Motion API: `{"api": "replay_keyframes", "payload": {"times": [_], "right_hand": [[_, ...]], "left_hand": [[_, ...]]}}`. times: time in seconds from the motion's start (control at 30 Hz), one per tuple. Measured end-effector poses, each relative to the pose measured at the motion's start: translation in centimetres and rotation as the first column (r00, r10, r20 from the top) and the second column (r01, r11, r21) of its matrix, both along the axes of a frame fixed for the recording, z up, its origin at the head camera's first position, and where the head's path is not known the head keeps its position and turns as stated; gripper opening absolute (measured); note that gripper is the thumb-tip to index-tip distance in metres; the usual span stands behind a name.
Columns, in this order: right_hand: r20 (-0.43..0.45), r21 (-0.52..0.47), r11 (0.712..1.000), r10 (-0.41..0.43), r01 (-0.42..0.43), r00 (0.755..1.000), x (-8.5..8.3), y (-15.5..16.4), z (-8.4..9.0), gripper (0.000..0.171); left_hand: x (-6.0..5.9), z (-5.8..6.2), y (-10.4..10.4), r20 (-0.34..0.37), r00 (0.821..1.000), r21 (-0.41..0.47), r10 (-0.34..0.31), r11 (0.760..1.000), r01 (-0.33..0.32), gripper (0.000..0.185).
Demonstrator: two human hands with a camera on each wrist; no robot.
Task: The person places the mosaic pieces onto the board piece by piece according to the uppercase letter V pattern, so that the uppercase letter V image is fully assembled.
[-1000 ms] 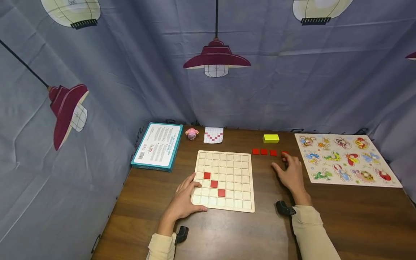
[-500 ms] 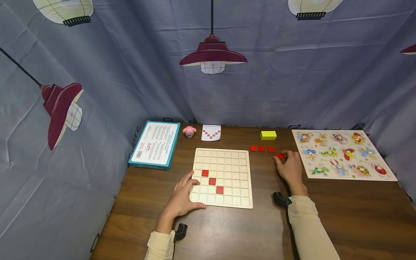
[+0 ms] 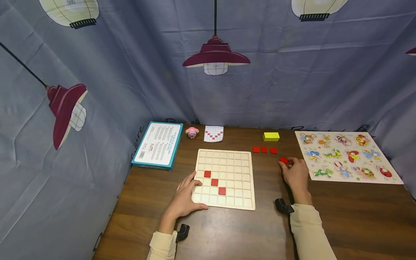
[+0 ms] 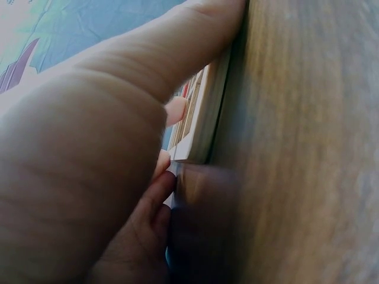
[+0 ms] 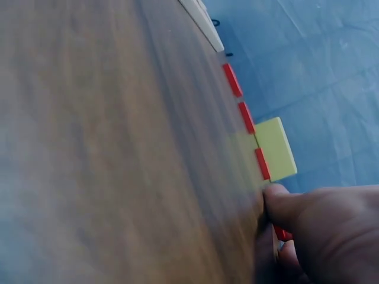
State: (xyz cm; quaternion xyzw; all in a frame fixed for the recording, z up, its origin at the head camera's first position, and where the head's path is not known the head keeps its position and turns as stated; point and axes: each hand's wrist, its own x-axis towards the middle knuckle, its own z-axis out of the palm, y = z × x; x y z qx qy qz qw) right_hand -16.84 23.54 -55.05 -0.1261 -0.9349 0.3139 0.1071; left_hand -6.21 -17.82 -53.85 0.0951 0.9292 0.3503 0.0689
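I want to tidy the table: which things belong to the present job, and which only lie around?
Likely in the job:
grid board, touched by the left hand
red tiles, one in the right hand
V-pattern card

Likely just lying about:
teal box
pink figure
yellow block
insect puzzle

Free lane over tabletop [image 3: 266, 187] between grid board [image 3: 238, 169] and right hand [image 3: 296, 177]; red tiles [image 3: 264, 149], yellow block [image 3: 271, 137] at far end, insect puzzle [image 3: 344, 161] flanking right, left hand [image 3: 182, 199] blocking board's near-left corner.
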Motion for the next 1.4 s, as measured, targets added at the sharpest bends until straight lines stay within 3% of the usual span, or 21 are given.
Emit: {"api": "replay_keyframes", "payload": {"times": [0.17,0.3,0.47,0.67,0.9,1.0,1.1,1.4], "right_hand": [[-0.004,0.025,1.0,0.019,-0.018,1.0,0.8,-0.2,-0.4,0.039],[-0.058,0.035,0.996,0.079,-0.077,0.995,1.0,-0.4,-0.7,0.036],[-0.162,0.02,0.979,0.202,-0.202,0.966,1.7,-2.1,-0.9,0.029],[-0.178,0.036,0.911,0.411,-0.412,0.894,2.4,-8.1,0.7,0.031],[-0.154,0.053,0.789,0.612,-0.612,0.776,2.0,-16.3,2.4,0.031],[-0.098,0.066,0.763,0.646,-0.643,0.757,1.5,-18.8,2.2,0.03],[-0.041,0.078,0.753,0.657,-0.653,0.753,0.9,-20.5,1.9,0.029],[0.075,0.137,0.698,0.701,-0.703,0.71,-0.3,-23.5,2.3,0.031]], "left_hand": [[0.2,-0.2,0.0,0.008,1.0,0.004,-0.001,1.0,0.001,0.076],[0.0,-0.2,0.0,-0.004,1.0,0.0,-0.004,1.0,0.004,0.075],[0.1,-0.4,-0.1,-0.011,1.0,-0.011,0.001,1.0,-0.002,0.076],[0.2,-0.3,0.0,-0.001,1.0,-0.008,0.001,1.0,-0.001,0.076],[0.0,-0.2,0.1,-0.003,1.0,-0.01,0.004,1.0,-0.004,0.076],[0.1,-0.1,0.2,0.002,1.0,-0.005,0.007,1.0,-0.007,0.076],[0.1,-0.1,0.3,0.005,1.0,-0.002,0.006,1.0,-0.006,0.077],[0.0,0.4,0.3,0.004,1.0,-0.014,-0.004,1.0,0.004,0.077]]}}
